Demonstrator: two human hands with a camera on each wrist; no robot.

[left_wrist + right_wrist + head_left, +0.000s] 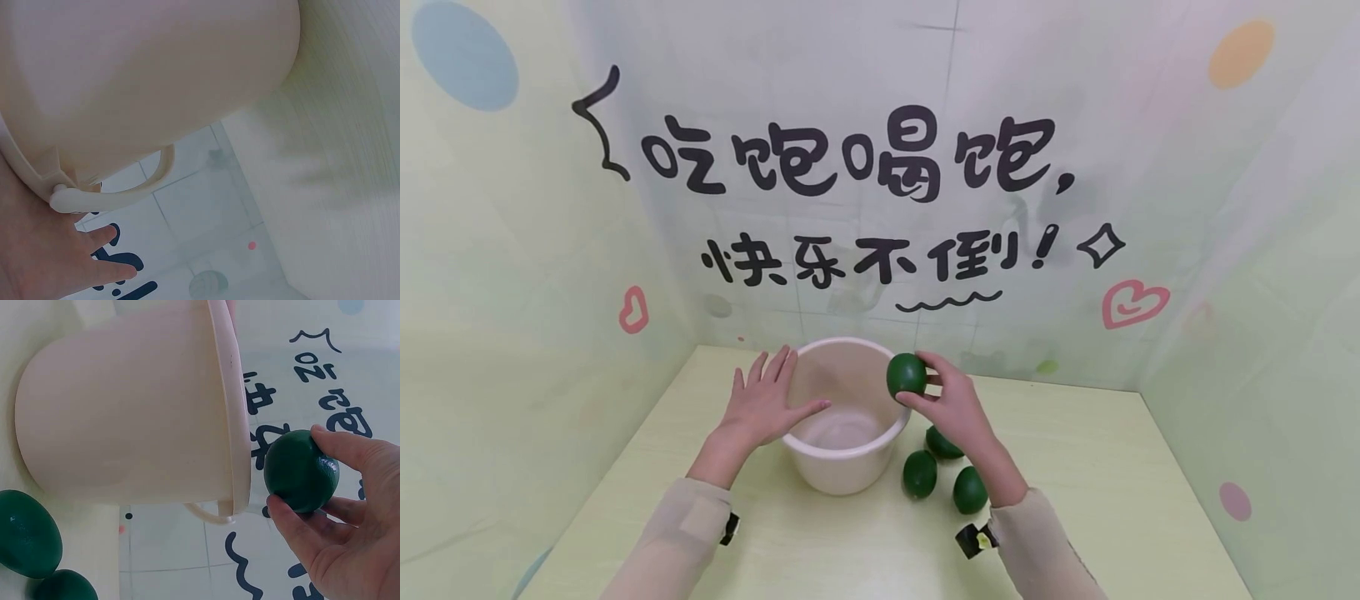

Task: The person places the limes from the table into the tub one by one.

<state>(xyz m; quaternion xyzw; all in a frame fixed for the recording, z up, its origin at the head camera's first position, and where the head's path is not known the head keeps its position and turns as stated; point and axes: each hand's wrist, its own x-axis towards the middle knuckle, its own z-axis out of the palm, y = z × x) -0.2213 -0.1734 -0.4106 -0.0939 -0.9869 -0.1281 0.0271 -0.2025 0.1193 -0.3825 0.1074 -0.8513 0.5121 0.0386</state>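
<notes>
A pale pink plastic bucket (842,471) stands upright on the table, its mouth facing up. My left hand (762,404) rests on its left rim with the fingers spread straight and the thumb reaching over the opening. In the left wrist view that hand lies at the rim beside the bucket's handle (119,199). With thumb and fingertips, my right hand (953,404) holds a dark green, egg-shaped fruit (906,375) at the right rim, above table height. The right wrist view shows this glossy green fruit (301,471) just beyond the rim.
Right of the bucket, three more green fruits lie close together on the table: one behind (943,443), one nearer the bucket (920,473) and one at the front right (971,490). A printed wall sheet (865,75) rises behind the light wooden table (1075,500), with sheets on both sides.
</notes>
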